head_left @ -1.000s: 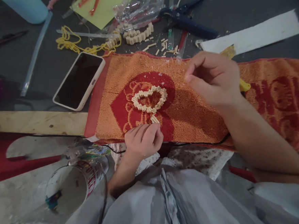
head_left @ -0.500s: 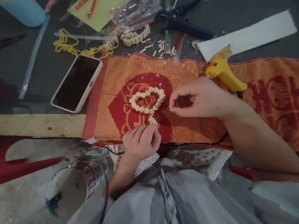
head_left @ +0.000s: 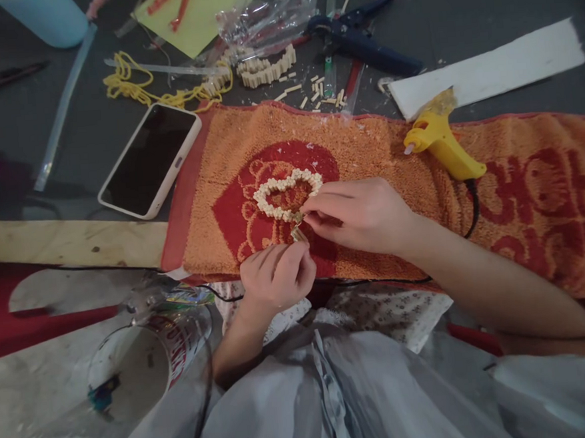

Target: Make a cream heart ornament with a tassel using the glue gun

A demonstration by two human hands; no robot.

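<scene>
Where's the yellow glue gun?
Head view, right of centre: the yellow glue gun lies on the orange towel, beside the white strip and beyond the right hand.

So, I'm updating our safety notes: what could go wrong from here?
The right hand is at the edge of the pale ring; a nudge might shift it.
The yellow glue gun lies on the orange towel; if hot, its nozzle could mark the towel.
Its black cord passes under the right forearm, so that arm might drag the gun.
</scene>
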